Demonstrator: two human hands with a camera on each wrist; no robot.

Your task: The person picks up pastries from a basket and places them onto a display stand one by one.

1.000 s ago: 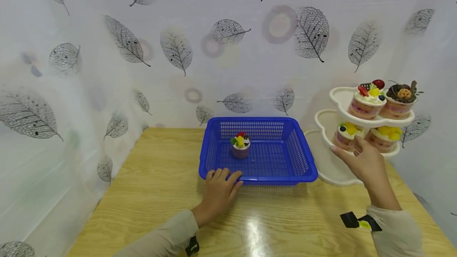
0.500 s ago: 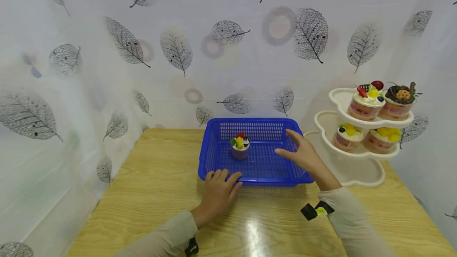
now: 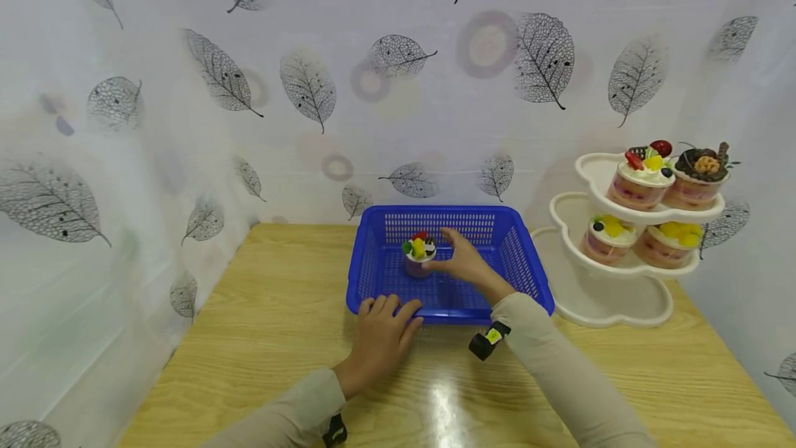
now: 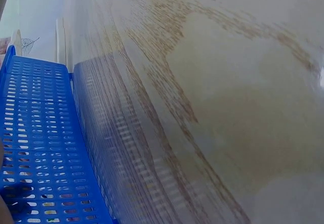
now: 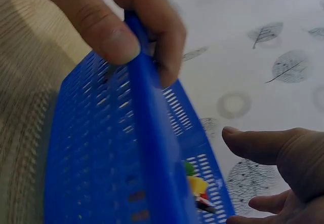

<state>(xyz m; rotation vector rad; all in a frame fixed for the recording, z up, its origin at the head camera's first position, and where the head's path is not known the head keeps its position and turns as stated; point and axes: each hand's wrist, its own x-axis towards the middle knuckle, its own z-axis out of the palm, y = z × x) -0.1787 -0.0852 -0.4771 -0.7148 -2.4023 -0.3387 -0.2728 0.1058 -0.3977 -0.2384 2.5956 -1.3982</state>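
Note:
A small dessert cup (image 3: 418, 249) topped with cream and bits of fruit stands upright inside the blue plastic basket (image 3: 444, 314). My right hand (image 3: 468, 265) reaches over the basket, thumb and fingers spread beside the cup's right side, nothing held. In the right wrist view that hand (image 5: 283, 171) shows spread fingers, and the fruit topping peeks out behind the rim. My left hand (image 3: 379, 337) grips the near rim, its thumb outside and its fingers hooked over the edge. The left wrist view catches the basket's perforated side (image 4: 40, 112) and hardly any of the hand.
To the right rises a cream tiered stand (image 3: 628, 301) with cloud-shaped trays. Two dessert cups, one fruit-topped (image 3: 640, 185) and one chocolate-topped (image 3: 698, 175), sit on its top tray. Two more (image 3: 608, 240) fill the tray below. A leaf-print curtain (image 3: 398, 123) backs the wooden table (image 3: 280, 296).
My right hand has left the middle tray of the stand and swung left, into the basket beside the dessert cup. The left hand has stayed on the rim.

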